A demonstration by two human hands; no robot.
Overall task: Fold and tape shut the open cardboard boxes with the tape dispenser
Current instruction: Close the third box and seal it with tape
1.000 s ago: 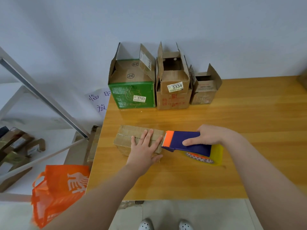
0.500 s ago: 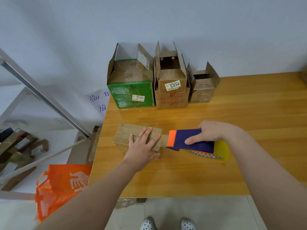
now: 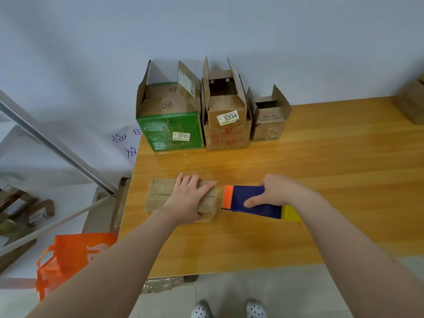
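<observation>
A small flat cardboard box lies closed near the left edge of the wooden table. My left hand lies on its right half, thumb hooked over the near side and fingers wrapped over the far edge. Just right of the box, my right hand grips the blue tape dispenser, whose orange front end points at the box; a yellow tape roll shows behind it. Three open boxes stand at the back: a green one, a brown one labelled 5334 and a small one.
Another cardboard box sits at the table's far right edge. Off the left side stand a metal shelf frame, an orange bag and several parcels on the floor. A paper sign hangs on the wall.
The dispenser has drawn away to the right, off the small box. My left hand has shifted from lying flat with spread fingers to clasping the box's right end.
</observation>
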